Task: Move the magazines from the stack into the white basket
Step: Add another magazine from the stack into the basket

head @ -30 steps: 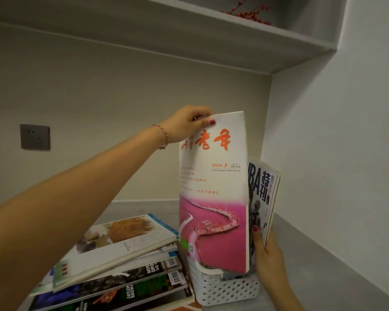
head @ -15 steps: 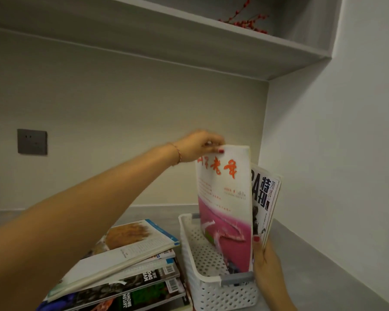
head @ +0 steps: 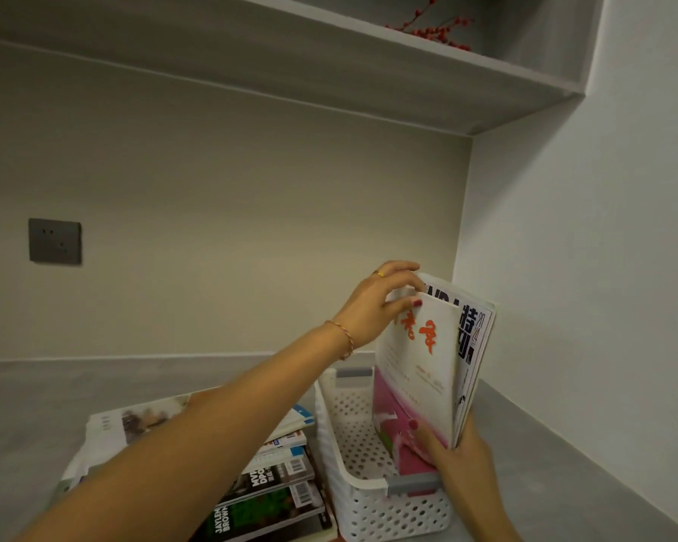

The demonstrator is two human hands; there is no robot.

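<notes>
**Second magazine going into the basket**

The grey tabletop [head: 94, 393] runs into a corner of pale walls, with a shelf [head: 368, 64] overhead and a dark socket [head: 55, 241] on the back wall. Left of the fingers lies the stack [head: 275, 490] — several magazines remain. The white basket [head: 368, 506] stands just beside it. Inside it, upright, the pink-and-white magazine [head: 419, 381] leans against another magazine [head: 472, 338] behind. The left hand [head: 376, 303] pinches the pink one's top edge; the right hand [head: 455, 459] grips both near their lower edges. Placing appears nearly done — next, probably release and reach for the stack.
</notes>
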